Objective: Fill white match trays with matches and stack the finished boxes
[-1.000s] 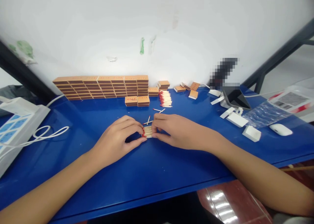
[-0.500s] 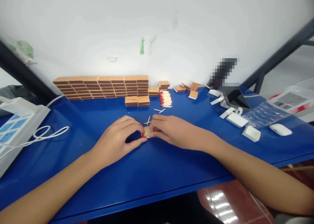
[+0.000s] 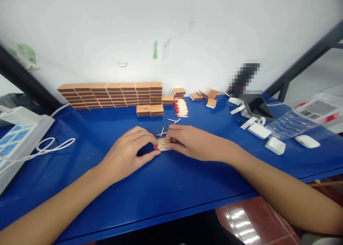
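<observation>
A small matchbox tray (image 3: 164, 150), filled with red-tipped matches (image 3: 161, 143), lies on the blue table between my hands. My left hand (image 3: 131, 145) grips its left end, thumb at the near side and fingertips at the far side. At the tray's right end, the fingers of my right hand (image 3: 187, 141) are closed and cover that end. Just beyond the tray are a few loose matches (image 3: 162, 132), and others (image 3: 174, 121) lie farther back. A pile of matches (image 3: 180, 108) rests behind them.
A wall of stacked matchboxes (image 3: 112, 94) stands along the back left, with a shorter stack (image 3: 150, 110) before it. Several matchbox parts (image 3: 211, 103) lie at the back right. A power strip (image 3: 24, 137) with white cables sits left; a phone (image 3: 257, 107) and white earbud case (image 3: 307, 141) sit right.
My right hand has shifted slightly to the right, uncovering more of the matches in the tray. My left hand stays in place.
</observation>
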`<state>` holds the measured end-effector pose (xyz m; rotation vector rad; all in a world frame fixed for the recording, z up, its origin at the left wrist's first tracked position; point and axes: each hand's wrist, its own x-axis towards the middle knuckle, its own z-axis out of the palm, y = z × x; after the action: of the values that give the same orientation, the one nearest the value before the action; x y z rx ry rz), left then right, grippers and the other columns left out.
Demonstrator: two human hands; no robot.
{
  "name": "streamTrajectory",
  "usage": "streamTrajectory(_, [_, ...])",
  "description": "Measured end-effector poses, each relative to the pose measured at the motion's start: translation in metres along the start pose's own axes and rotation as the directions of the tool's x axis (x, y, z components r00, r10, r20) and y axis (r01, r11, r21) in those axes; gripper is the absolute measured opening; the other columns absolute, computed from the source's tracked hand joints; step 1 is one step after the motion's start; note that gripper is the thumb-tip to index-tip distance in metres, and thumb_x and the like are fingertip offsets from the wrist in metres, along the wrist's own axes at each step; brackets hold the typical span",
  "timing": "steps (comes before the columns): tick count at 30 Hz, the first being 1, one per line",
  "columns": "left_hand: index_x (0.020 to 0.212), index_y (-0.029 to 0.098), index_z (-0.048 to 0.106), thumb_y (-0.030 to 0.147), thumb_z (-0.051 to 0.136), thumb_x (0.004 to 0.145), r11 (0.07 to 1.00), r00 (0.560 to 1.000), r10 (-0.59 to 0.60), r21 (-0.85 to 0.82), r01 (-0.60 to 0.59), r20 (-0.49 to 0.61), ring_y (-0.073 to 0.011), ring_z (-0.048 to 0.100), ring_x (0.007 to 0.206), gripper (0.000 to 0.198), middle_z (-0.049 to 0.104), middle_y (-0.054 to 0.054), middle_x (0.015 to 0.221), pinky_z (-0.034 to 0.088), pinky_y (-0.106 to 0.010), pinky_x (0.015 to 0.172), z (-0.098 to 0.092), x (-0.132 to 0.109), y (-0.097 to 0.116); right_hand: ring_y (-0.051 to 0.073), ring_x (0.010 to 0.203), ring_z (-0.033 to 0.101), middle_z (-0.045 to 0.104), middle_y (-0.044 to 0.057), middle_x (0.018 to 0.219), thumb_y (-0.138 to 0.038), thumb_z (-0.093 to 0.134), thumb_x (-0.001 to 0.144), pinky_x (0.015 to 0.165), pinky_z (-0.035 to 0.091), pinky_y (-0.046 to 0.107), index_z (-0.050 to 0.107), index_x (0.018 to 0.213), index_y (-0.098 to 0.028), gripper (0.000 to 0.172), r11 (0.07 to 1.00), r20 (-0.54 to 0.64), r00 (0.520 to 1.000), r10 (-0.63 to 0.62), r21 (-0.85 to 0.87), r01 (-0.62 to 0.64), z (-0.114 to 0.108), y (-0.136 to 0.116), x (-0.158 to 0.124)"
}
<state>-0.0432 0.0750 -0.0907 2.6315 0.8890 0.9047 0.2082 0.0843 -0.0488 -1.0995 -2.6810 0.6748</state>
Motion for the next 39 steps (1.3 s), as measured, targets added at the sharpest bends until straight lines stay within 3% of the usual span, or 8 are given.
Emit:
streamTrajectory(7, [0.104, 0.022, 0.07, 0.027, 0.073, 0.098, 1.0, 1.0, 0.003, 0.003, -0.003, -0.006, -0.0225, 0.067, 0.104, 0.009, 0.076, -0.004, 0.105, 0.055, -0.04, 0.094, 0.0, -0.001, 0.0, 0.017, 0.087, 0.062, 0.066, 0.006, 0.104, -0.023, 0.057, 0.106, 0.077, 0.045, 0.03, 0.065, 0.097, -0.018, 0.013, 0.999, -0.024, 0.999, -0.027, 0.017, 0.027, 0.004, 0.001, 0.001])
streamTrajectory(10, [0.103, 0.022, 0.07, 0.027, 0.073, 0.098, 1.0, 1.0, 0.004, 0.003, -0.004, -0.001, -0.0222, 0.067, 0.104, 0.008, 0.076, -0.004, 0.105, 0.055, -0.039, 0.095, 0.0, -0.001, 0.0, 0.017, 0.082, 0.059, 0.067, 0.004, 0.096, -0.024, 0.061, 0.104, 0.073, 0.041, 0.029, 0.066, 0.094, -0.018, 0.013, 0.999, -0.129, 0.992, -0.001, -0.044, -0.005, -0.002, 0.008, 0.001])
streamTrajectory(13, [0.103, 0.022, 0.071, 0.028, 0.073, 0.098, 1.0, 1.0, 0.006, 0.004, -0.006, 0.004, -0.0214, 0.067, 0.104, 0.007, 0.076, -0.003, 0.105, 0.055, -0.038, 0.095, -0.001, -0.001, 0.0, 0.016, 0.075, 0.056, 0.067, 0.003, 0.085, -0.028, 0.064, 0.102, 0.068, 0.037, 0.029, 0.066, 0.088, -0.018, 0.018, 0.985, -0.243, 0.964, 0.103, -0.109, -0.132, -0.006, 0.017, 0.001])
streamTrajectory(16, [0.102, 0.022, 0.071, 0.028, 0.073, 0.098, 1.0, 1.0, 0.003, 0.003, -0.003, 0.006, -0.0212, 0.067, 0.103, 0.007, 0.076, -0.003, 0.105, 0.054, -0.038, 0.095, -0.002, 0.0, 0.001, 0.016, 0.071, 0.057, 0.068, 0.003, 0.081, -0.029, 0.065, 0.102, 0.066, 0.035, 0.029, 0.066, 0.084, -0.018, 0.021, 0.982, -0.185, 0.971, 0.148, -0.088, -0.166, -0.006, 0.021, 0.003])
streamTrajectory(27, [0.103, 0.022, 0.072, 0.027, 0.072, 0.098, 1.0, 1.0, 0.002, 0.002, -0.002, 0.006, -0.0217, 0.067, 0.103, 0.007, 0.076, -0.004, 0.105, 0.055, -0.039, 0.094, 0.0, 0.0, 0.001, 0.018, 0.079, 0.059, 0.072, 0.005, 0.096, -0.034, 0.066, 0.099, 0.069, 0.039, 0.029, 0.067, 0.094, -0.019, 0.016, 0.987, -0.005, 0.989, 0.147, -0.068, -0.147, -0.005, 0.022, -0.002])
streamTrajectory(34, [0.107, 0.022, 0.072, 0.027, 0.072, 0.098, 1.0, 1.0, -0.001, 0.028, 0.001, -0.011, -0.023, 0.068, 0.103, 0.011, 0.077, -0.005, 0.104, 0.056, -0.04, 0.094, 0.0, 0.0, 0.001, 0.019, 0.082, 0.062, 0.073, 0.007, 0.099, -0.026, 0.059, 0.101, 0.072, 0.04, 0.031, 0.066, 0.09, -0.019, 0.015, 0.982, -0.001, 0.993, 0.122, -0.144, -0.121, -0.006, 0.019, -0.005])
streamTrajectory(39, [0.115, 0.022, 0.07, 0.029, 0.073, 0.097, 0.997, 0.999, -0.044, 0.06, 0.044, 0.001, -0.0237, 0.069, 0.106, 0.02, 0.076, -0.005, 0.109, 0.058, -0.04, 0.094, 0.0, -0.001, 0.002, 0.019, 0.083, 0.062, 0.071, 0.007, 0.101, -0.024, 0.058, 0.104, 0.072, 0.041, 0.03, 0.064, 0.095, -0.018, 0.012, 0.981, -0.096, 0.991, 0.089, -0.163, -0.104, -0.007, 0.017, -0.004])
